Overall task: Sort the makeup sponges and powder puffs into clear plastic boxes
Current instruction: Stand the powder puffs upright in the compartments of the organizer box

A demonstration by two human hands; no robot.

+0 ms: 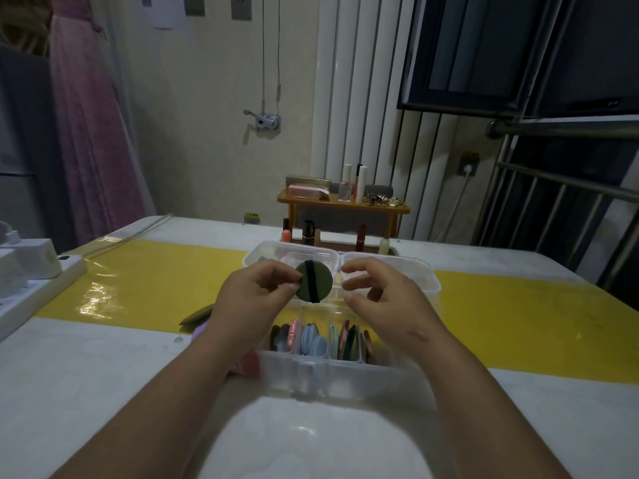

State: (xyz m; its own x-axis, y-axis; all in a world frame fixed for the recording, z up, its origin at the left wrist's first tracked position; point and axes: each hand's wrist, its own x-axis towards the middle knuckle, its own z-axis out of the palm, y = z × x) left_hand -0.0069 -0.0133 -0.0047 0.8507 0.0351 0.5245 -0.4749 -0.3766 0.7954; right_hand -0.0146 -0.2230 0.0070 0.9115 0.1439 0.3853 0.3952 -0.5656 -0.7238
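My left hand pinches the left edge of a round dark green powder puff with a black strap, held upright above the boxes. My right hand hovers just right of the puff with fingers loosely curled, holding nothing. Below them the near clear plastic box holds several puffs standing on edge in its compartments: brown, pink, blue, mint and dark ones. A second clear box lies behind the hands. A tan puff and a lilac sponge lie on the table left of my left wrist.
A small wooden shelf with cosmetic bottles stands at the table's far edge, with lipsticks below it. A white power strip with chargers lies at the left. A yellow band crosses the white table.
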